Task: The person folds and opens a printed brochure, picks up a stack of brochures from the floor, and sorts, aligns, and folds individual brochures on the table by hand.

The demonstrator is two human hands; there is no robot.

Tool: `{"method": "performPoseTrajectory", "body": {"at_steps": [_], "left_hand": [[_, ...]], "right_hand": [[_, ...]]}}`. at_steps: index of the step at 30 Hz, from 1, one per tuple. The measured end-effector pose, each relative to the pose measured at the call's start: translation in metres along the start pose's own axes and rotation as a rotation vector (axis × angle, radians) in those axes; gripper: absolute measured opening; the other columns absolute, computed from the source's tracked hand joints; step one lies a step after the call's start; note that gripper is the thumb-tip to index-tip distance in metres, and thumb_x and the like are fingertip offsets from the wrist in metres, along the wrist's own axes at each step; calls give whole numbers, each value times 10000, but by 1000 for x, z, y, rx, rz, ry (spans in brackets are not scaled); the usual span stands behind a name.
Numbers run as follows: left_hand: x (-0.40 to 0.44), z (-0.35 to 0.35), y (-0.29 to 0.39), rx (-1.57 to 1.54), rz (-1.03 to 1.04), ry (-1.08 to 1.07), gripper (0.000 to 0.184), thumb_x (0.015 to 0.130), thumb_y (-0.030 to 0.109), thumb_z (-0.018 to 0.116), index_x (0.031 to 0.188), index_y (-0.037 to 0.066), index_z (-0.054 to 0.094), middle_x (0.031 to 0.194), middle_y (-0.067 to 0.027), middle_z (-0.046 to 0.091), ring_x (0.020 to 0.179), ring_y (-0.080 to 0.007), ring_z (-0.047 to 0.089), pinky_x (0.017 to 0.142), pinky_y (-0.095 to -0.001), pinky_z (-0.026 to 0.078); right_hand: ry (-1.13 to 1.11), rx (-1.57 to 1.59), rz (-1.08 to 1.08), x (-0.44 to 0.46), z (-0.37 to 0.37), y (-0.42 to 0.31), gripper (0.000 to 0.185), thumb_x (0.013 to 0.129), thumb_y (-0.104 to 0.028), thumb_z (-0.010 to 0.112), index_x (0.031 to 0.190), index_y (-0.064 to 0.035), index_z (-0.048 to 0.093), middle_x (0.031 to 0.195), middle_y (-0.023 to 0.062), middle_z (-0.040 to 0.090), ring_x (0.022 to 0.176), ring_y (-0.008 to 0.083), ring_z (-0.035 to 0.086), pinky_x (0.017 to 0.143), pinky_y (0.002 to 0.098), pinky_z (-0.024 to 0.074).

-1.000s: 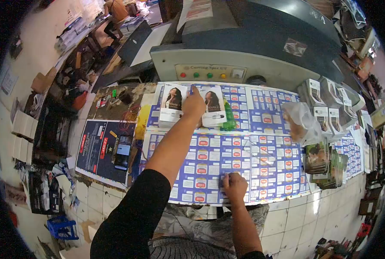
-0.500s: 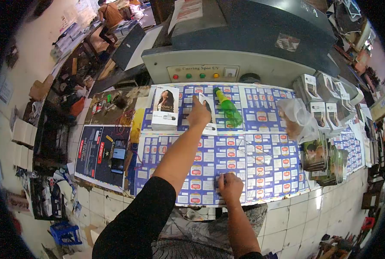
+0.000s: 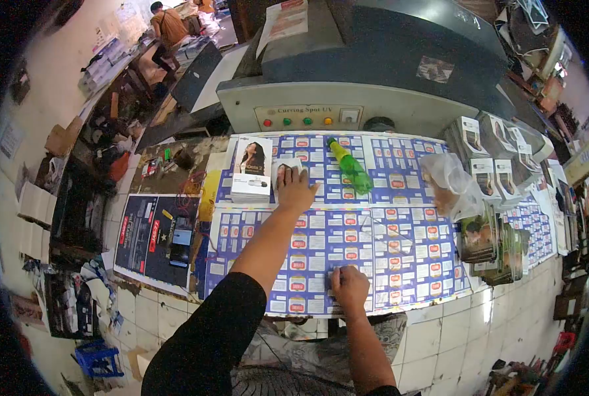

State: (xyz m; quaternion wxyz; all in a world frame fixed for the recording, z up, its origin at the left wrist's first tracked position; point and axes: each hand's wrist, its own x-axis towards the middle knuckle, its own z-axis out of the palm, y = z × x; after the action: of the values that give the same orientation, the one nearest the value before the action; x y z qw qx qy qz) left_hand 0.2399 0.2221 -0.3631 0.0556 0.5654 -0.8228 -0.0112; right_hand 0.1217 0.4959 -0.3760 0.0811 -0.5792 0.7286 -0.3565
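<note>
A stack of cards (image 3: pixel 251 173) printed with a long-haired person lies on the blue-and-white printed sheets (image 3: pixel 400 254). Just to its right, my left hand (image 3: pixel 294 189) rests with spread fingers on a mostly white card (image 3: pixel 289 162), which it partly covers. A green bottle (image 3: pixel 352 173) with a yellow-green neck lies on its side right of that hand. My right hand (image 3: pixel 350 288) lies lower on the sheets, its fingers curled, with nothing visible in them.
A clear plastic bag (image 3: pixel 449 188), stacks of card bundles (image 3: pixel 482 175) and green printed piles (image 3: pixel 482 237) are on the right. A phone (image 3: pixel 180 247) lies on a dark sheet at left. Behind the sheets stands a grey machine (image 3: pixel 387 109); a person (image 3: pixel 169 28) sits far back left.
My left hand has moved left and its fingers have spread. The picture card near it no longer shows; a mostly white card lies under the hand. The bottle is more exposed. My right hand stays put.
</note>
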Motion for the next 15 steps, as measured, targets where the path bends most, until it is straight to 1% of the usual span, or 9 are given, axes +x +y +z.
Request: {"method": "performPoseTrajectory", "body": {"at_steps": [1, 4, 5, 6, 7, 8, 10, 12, 15], "left_hand": [[-3, 0, 0, -22, -18, 125, 581, 962, 412, 505, 1417, 51, 483, 1533, -230, 346, 1431, -352, 305, 1192, -541, 60], [-9, -4, 8, 33, 233, 362, 517, 975, 360, 503, 1384, 44, 506, 1470, -220, 407, 1392, -361, 349, 1153, -582, 191], [-17, -6, 11, -17, 361, 336, 454, 969, 299, 524, 1342, 42, 543, 1370, -228, 487, 1362, -352, 384, 1097, -590, 290], [-35, -51, 26, -62, 390, 107, 441, 953, 273, 537, 1325, 38, 561, 1331, -231, 513, 1359, -354, 389, 1067, -606, 324], [-45, -21, 26, -533, 361, 152, 402, 936, 255, 546, 1276, 49, 606, 1311, -222, 526, 1315, -372, 434, 1053, -590, 346], [-78, -33, 22, -225, 651, 277, 386, 920, 250, 560, 1255, 66, 617, 1312, -206, 534, 1262, -390, 480, 1057, -554, 361], [-126, -30, 8, -446, 751, -88, 453, 917, 303, 583, 1311, 80, 581, 1384, -201, 506, 1309, -392, 450, 1104, -516, 333], [-176, -27, -30, -360, 888, -47, 563, 934, 362, 585, 1400, 56, 499, 1488, -206, 413, 1401, -377, 356, 1148, -514, 275], [-235, -32, -81, -207, 567, -155, 739, 926, 509, 571, 1456, 20, 407, 1528, -204, 363, 1455, -346, 274, 1143, -537, 273]], "right_hand": [[-3, -3, -5, 2, -1, 1, 256, 864, -222, 663, 690, -60, 568, 668, 143, 593, 605, 375, 596, 558, 491, 456], [-3, -24, 19, -1, -2, -3, 250, 860, -211, 664, 693, -60, 556, 657, 145, 579, 569, 374, 583, 529, 479, 455], [-16, 3, 47, -1, 1, 0, 239, 872, -218, 655, 725, -57, 556, 690, 154, 593, 601, 378, 593, 550, 484, 460], [32, 28, 21, -1, 4, 2, 233, 874, -219, 653, 736, -57, 557, 704, 160, 597, 614, 380, 596, 562, 485, 463], [82, 52, -1, -3, 6, 3, 228, 877, -220, 651, 748, -56, 557, 717, 165, 600, 627, 382, 598, 573, 485, 466], [56, 40, 8, -4, 5, 3, 208, 879, -210, 648, 768, -54, 565, 720, 170, 596, 639, 389, 597, 586, 483, 468], [42, 54, 20, -2, 3, -2, 199, 879, -191, 644, 772, -38, 574, 722, 172, 587, 641, 390, 587, 592, 467, 466], [60, 27, -43, -4, 4, -4, 231, 880, -190, 645, 746, -22, 559, 701, 173, 560, 635, 387, 571, 593, 460, 460], [8, -95, -38, -5, 8, 0, 211, 892, -216, 636, 780, -40, 601, 742, 158, 607, 667, 378, 602, 599, 454, 471]]}}
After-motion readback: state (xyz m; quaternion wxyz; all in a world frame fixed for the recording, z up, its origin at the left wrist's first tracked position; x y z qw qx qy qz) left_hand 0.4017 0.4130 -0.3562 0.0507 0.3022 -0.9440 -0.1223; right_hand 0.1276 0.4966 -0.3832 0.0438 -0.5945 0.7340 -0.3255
